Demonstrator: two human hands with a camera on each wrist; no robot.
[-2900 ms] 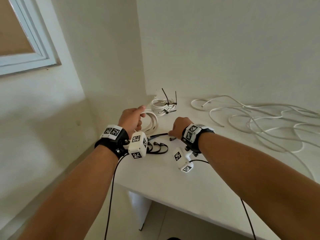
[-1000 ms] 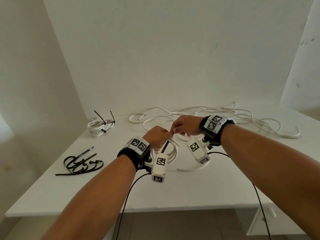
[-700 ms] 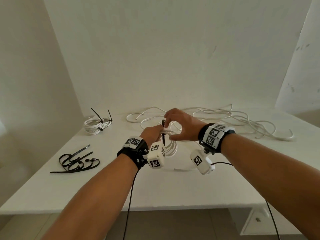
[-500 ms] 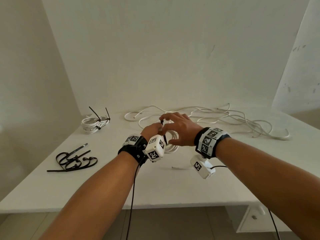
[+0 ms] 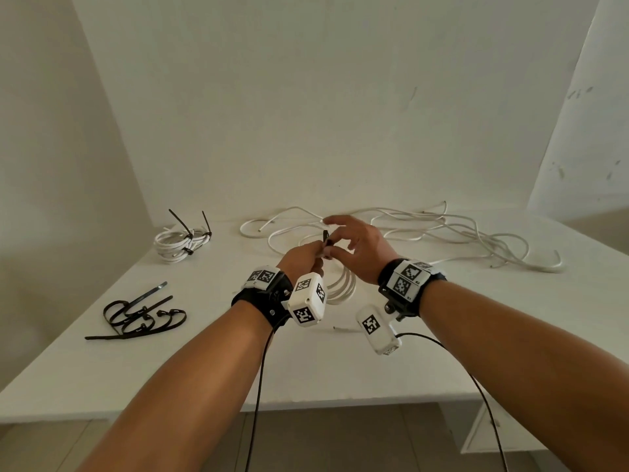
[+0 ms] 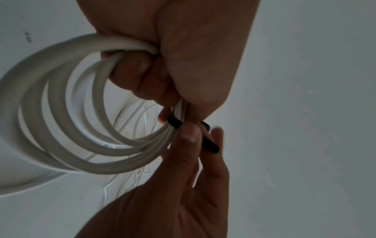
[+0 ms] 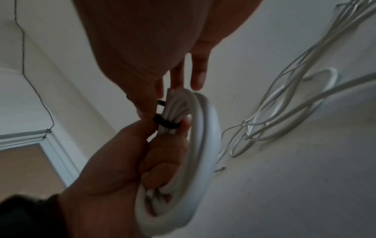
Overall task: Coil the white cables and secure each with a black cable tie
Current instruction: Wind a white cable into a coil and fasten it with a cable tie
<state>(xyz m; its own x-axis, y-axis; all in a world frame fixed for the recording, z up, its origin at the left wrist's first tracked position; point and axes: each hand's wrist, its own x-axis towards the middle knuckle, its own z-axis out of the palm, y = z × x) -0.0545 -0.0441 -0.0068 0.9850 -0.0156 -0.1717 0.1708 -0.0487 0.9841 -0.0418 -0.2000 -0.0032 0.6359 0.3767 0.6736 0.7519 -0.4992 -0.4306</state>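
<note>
My left hand [image 5: 315, 257] grips a coiled white cable [image 5: 340, 284] just above the middle of the white table [image 5: 204, 376]. The coil [image 6: 61, 128] hangs from its curled fingers. A black cable tie [image 6: 209, 143] is looped around the bundled strands [image 7: 179, 106]. My right hand [image 5: 335, 238] pinches the tie's end [image 5: 325, 237] between thumb and forefinger, with the other fingers spread. In the right wrist view the tie [image 7: 164, 124] crosses the coil right beside the left thumb.
A finished coil [image 5: 180, 241] with black ties stands at the back left. Several spare black ties [image 5: 143, 315] lie at the left front. Loose white cables [image 5: 442, 233] sprawl across the back right. Walls close the table's rear and left side.
My right hand has gone from a closed pinch against the left hand to spread outer fingers, holding the tie's end up above the coil. The left hand keeps its grip on the coil.
</note>
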